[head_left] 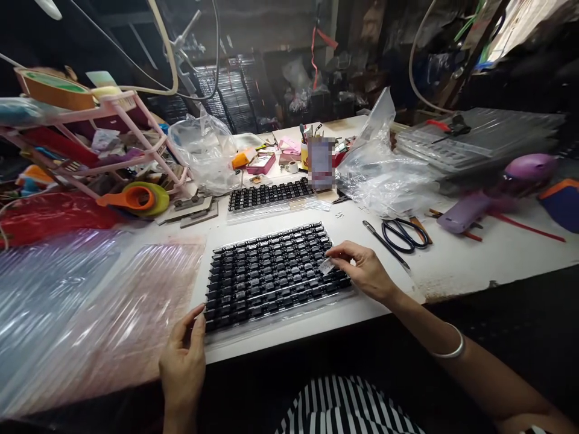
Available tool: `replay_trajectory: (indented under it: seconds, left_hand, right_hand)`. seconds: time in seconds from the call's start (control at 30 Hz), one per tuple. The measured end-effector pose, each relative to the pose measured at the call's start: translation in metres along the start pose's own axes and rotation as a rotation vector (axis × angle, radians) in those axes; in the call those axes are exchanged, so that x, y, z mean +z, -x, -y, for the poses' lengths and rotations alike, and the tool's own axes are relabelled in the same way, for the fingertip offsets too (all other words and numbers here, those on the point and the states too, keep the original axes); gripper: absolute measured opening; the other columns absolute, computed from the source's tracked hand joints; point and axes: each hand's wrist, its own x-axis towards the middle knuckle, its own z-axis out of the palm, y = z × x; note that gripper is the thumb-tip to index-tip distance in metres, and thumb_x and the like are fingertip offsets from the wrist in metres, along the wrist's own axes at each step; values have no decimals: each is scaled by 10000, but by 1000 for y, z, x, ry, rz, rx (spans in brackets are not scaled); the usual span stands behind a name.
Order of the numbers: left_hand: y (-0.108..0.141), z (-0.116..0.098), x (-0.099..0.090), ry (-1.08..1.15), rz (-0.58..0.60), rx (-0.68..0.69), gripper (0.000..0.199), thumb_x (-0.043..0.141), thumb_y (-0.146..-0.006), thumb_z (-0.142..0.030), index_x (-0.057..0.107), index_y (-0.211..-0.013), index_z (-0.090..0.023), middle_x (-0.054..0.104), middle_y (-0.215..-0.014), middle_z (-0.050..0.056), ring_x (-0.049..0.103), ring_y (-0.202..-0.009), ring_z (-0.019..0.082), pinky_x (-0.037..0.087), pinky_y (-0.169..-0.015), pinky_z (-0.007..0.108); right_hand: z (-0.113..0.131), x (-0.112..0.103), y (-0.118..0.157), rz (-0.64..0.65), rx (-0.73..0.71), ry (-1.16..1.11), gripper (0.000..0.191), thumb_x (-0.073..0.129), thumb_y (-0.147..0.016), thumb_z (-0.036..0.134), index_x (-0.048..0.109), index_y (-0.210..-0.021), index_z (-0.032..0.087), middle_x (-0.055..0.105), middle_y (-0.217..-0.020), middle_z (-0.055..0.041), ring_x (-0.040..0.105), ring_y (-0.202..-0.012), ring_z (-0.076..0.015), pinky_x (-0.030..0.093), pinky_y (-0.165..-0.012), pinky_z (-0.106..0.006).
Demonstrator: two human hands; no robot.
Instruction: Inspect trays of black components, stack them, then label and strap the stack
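Note:
A transparent plastic tray (271, 277) filled with rows of small black parts lies at the front of the white table. My left hand (184, 355) grips the tray's near left corner between thumb and fingers. Over the tray's right side, my right hand (364, 269) is closed in a pinch on a small translucent piece (326, 266); its exact kind is too small to make out. A second tray of black parts (271, 194) lies farther back. To the right of my right hand are a pen-like tool (384, 244) and dark-handled scissors (404, 235).
Transparent plastic sheets (136, 301) cover the table's left side. A pink rack (145, 144) stands at the back left, with tape rolls (136, 198) beside it. Plastic bags (384, 175) lie behind the scissors. A purple hot-air blower or similar device (465, 211) rests at the right.

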Motion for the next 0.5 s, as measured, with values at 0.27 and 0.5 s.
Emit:
replay_trajectory:
  seconds: [0.27,0.5]
  left_hand:
    - [1,-2,-1,16,9,24,365,557,-782,-470,650,-1037,-225,641,-1119,38,543,-1118,254,383,-1018,416]
    - [15,-13,-27,-1,-140,22,367,551,-798,-474,628,-1064,-233,610,-1182,33,520,-1150,271,329,-1066,432]
  right_hand:
    - [0,11,-6,-50,28,61,95,549,-793,213,633,-828,188,627,-741,-6,569,-692,-144,438,-614,-267]
    - [-6,17,-6,-50,-51,343,93,518,-810,172,606,-792,199,649,-777,-20,582,-748,-174,421,-722,-328]
